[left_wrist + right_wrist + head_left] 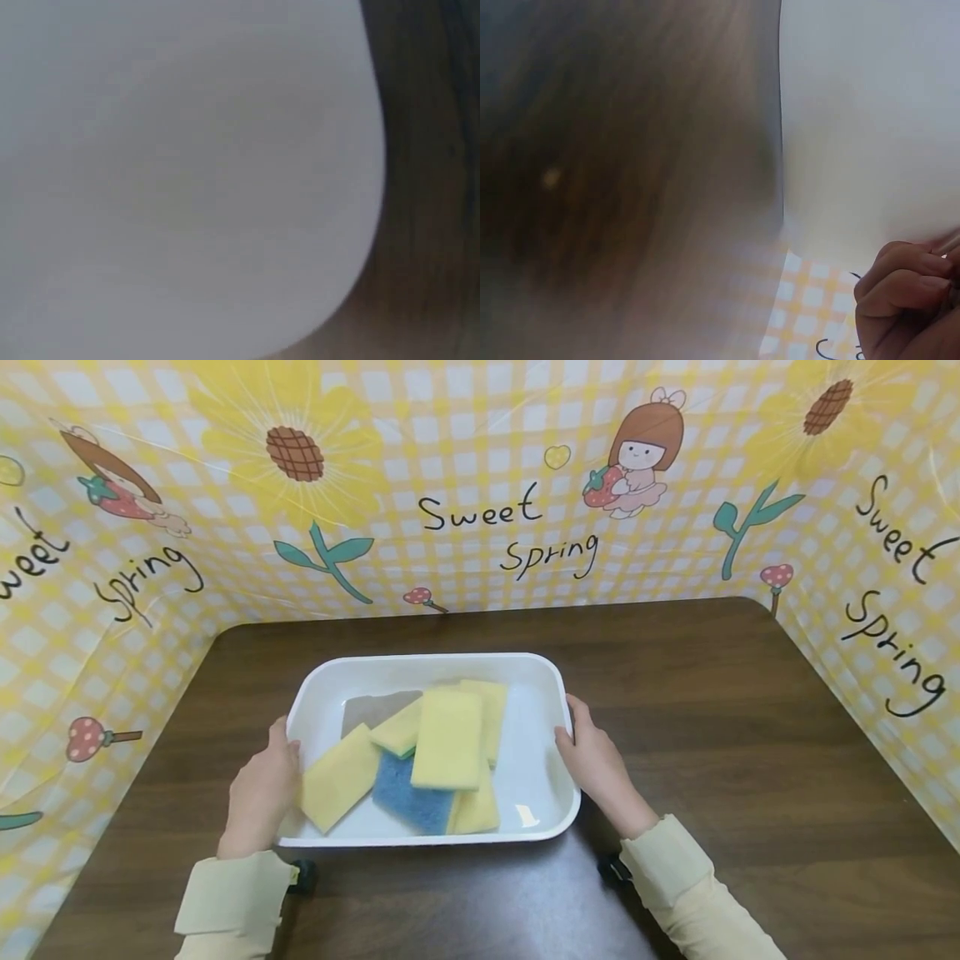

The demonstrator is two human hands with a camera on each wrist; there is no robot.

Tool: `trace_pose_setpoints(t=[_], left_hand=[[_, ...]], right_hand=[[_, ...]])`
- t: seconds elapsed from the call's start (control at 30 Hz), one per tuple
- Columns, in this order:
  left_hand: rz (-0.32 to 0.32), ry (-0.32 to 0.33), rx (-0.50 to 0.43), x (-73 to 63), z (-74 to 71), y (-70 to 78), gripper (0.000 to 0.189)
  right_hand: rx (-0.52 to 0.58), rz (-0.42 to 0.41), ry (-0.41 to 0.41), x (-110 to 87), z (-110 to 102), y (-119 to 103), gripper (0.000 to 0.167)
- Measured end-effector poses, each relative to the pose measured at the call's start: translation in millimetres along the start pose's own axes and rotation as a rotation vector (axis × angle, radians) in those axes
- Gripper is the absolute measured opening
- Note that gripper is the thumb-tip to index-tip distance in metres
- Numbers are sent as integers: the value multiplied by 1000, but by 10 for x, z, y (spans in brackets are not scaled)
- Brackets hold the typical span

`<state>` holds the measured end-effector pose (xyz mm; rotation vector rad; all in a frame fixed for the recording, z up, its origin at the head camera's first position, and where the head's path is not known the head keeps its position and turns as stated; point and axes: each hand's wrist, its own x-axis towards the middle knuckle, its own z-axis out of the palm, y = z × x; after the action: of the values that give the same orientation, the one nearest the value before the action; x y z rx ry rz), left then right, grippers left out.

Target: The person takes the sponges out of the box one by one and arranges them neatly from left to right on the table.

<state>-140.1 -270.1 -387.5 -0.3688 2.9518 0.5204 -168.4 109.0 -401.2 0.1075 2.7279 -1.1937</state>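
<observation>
A white plastic tray (534, 735) with rounded corners is held at both short ends. My left hand (262, 789) grips its left end, the thumb over the rim. At the opposite end my right hand (596, 760) holds the rim; in the right wrist view its fingers (900, 289) are curled by the white wall. Several sponges lie loosely heaped inside. Most show yellow faces, like the top sponge (447, 739) and the left one (341, 778). One shows a blue scouring side (412, 793), another a grey side (375, 710). The left wrist view is filled by blurred white plastic.
Beneath is a dark brown wooden table (712, 710). A yellow checked cloth (480, 460) with flower and cartoon prints stands as walls at the back and both sides. Dark wrist gear (302, 878) sits under the left cuff.
</observation>
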Motion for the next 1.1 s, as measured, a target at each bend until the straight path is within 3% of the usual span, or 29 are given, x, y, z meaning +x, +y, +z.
trace_pose_setpoints(t=[0.17, 0.47, 0.77, 1.1], left_hand=[[22, 18, -9, -22, 15, 38, 54], [-13, 6, -24, -51, 68, 172, 52], [-3, 39, -27, -99, 115, 286, 53], [-20, 33, -46, -103, 173, 427, 53]], right_hand=[[-20, -14, 2, 0, -32, 43, 55], [-46, -25, -13, -20, -156, 106, 55], [-33, -40, -21, -20, -261, 167, 55], [-36, -55, -17, 18, -349, 326, 56]])
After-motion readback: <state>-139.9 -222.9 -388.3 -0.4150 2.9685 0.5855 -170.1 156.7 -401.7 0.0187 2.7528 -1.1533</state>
